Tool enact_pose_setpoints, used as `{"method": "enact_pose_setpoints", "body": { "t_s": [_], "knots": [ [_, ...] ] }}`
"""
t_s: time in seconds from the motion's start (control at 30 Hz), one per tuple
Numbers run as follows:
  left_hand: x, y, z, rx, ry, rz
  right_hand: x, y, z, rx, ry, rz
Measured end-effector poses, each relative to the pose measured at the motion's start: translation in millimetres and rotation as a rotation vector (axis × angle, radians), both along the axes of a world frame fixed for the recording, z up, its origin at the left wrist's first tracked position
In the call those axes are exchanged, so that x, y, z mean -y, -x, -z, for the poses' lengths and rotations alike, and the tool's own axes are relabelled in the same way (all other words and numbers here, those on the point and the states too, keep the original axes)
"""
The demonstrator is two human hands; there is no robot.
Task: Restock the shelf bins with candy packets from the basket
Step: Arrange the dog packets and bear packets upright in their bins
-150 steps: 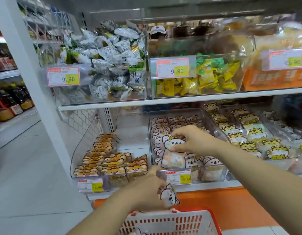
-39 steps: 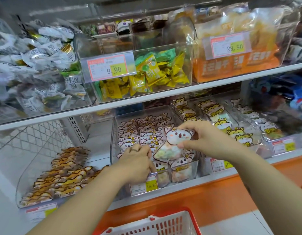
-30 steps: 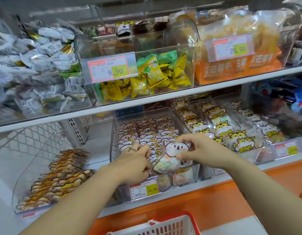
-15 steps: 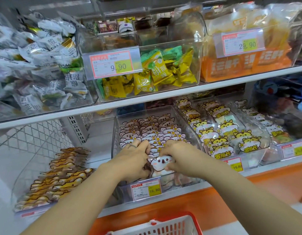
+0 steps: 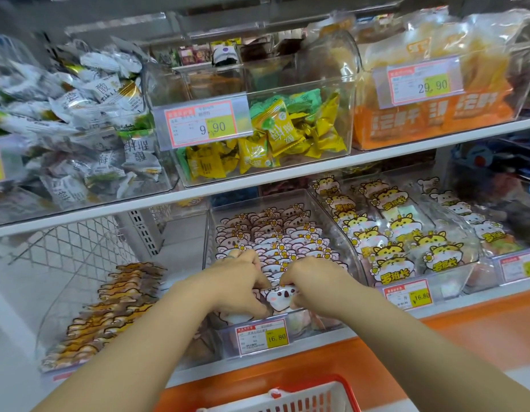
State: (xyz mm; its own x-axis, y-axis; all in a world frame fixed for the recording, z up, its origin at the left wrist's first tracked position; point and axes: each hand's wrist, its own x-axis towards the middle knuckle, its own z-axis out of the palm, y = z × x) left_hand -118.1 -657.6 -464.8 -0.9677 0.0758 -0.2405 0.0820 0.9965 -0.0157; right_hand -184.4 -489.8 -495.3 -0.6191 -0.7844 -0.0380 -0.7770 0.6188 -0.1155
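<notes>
Upper shelf (image 5: 287, 176): white board carrying three clear bins side by side.
Left upper bin (image 5: 26, 203): heaped with white-wrapped sweets printed in dark Chinese characters.
Middle upper bin (image 5: 302, 81): yellow and green sweets lie low in it; its 9.90 tag (image 5: 203, 123) hangs on the front.
Right upper bin (image 5: 522, 63): orange bags with large white characters; its 29.90 tag (image 5: 421, 81) is on the front.
Left lower bin (image 5: 64, 292): rows of orange-brown packets, print too blurred to read.
Koala bin (image 5: 208, 227): clear, on the lower shelf before me, packed with upright rows of koala packets; the koala bin tag (image 5: 262, 336) reads 16.80.
Hamster bin (image 5: 454, 278): just right of it, rows of yellow hamster packets with yellow characters; the hamster bin tag (image 5: 408, 294) reads 16.80.
Basket (image 5: 287, 396): red rim, white mesh, at the bottom edge below my arms.
Left grip (image 5: 237, 281): fingers curled, pinching the front koala packet's left edge.
Right grip (image 5: 311, 283): narrow, pinching its top right.
Front koala packet (image 5: 280, 297): at the front of the koala bin, between both grips, face towards me.
</notes>
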Motion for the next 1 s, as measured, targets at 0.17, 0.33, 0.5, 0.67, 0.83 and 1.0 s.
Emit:
{"method": "enact_pose_setpoints", "body": {
  "t_s": [0.17,0.33,0.5,0.67,0.83,1.0],
  "knots": [
    [-13.5,-6.1,3.4,-0.137,0.009,0.007,-10.0,3.4,-10.3,0.138,0.050,-0.012],
    [-17.3,-5.5,9.2,-0.195,0.079,0.024,-11.4,5.6,-8.2,0.079,0.079,0.011],
    [-21.4,-2.4,15.3,-0.182,0.187,0.058,-3.8,7.3,0.0,0.056,0.061,0.005],
    [-31.7,3.3,15.5,-0.216,0.265,0.110,-9.6,13.9,4.6,0.069,0.064,0.007],
    [-36.0,3.6,14.5,-0.232,0.290,0.137,-6.3,10.9,1.5,0.028,-0.007,0.003],
    [-28.4,2.1,17.9,-0.186,0.297,0.121,-0.9,5.9,0.4,-0.002,-0.017,-0.006]
  ]
}}
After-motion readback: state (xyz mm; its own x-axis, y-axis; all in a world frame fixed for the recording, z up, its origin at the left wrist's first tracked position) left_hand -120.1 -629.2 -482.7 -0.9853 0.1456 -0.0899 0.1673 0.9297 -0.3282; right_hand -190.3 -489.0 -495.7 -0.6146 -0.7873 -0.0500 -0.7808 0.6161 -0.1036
